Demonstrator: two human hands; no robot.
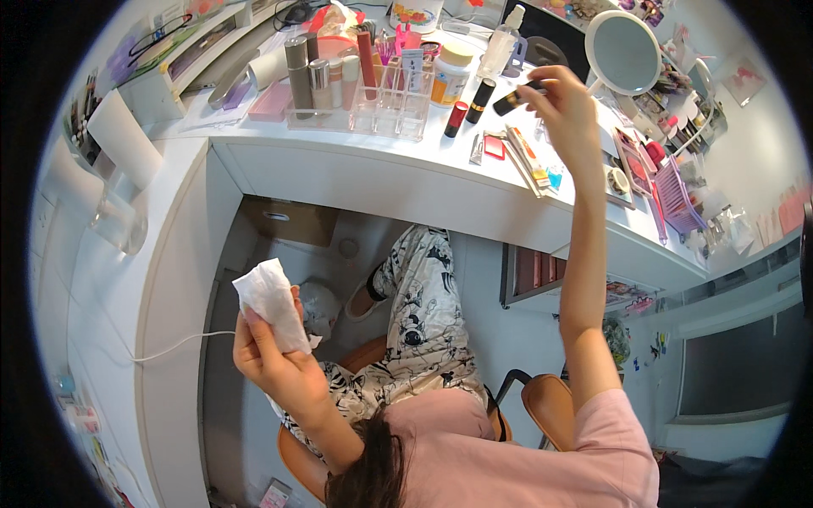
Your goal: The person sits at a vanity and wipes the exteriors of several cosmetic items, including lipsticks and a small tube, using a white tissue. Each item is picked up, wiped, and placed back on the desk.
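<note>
My left hand [276,359] holds a folded white tissue [273,305] upright above my lap. Over the white desk, my right hand [559,108] has its fingertips on a black tube [509,103], probably a lipstick, tilted above the desktop; how firmly it is held is hard to tell. Left of it, a black lipstick tube with a gold band [481,101] and a shorter red one [455,119] stand upright. A clear acrylic organizer [390,117] with cosmetics is further left. A white pill bottle [451,74] stands behind the tubes.
A round white mirror [622,53] stands at the back right, near a clear spray bottle [502,41]. Small tubes and a red-edged case [494,147] lie near the desk's front edge [394,174]. A purple basket [679,193] is at right, a paper roll [125,140] at left.
</note>
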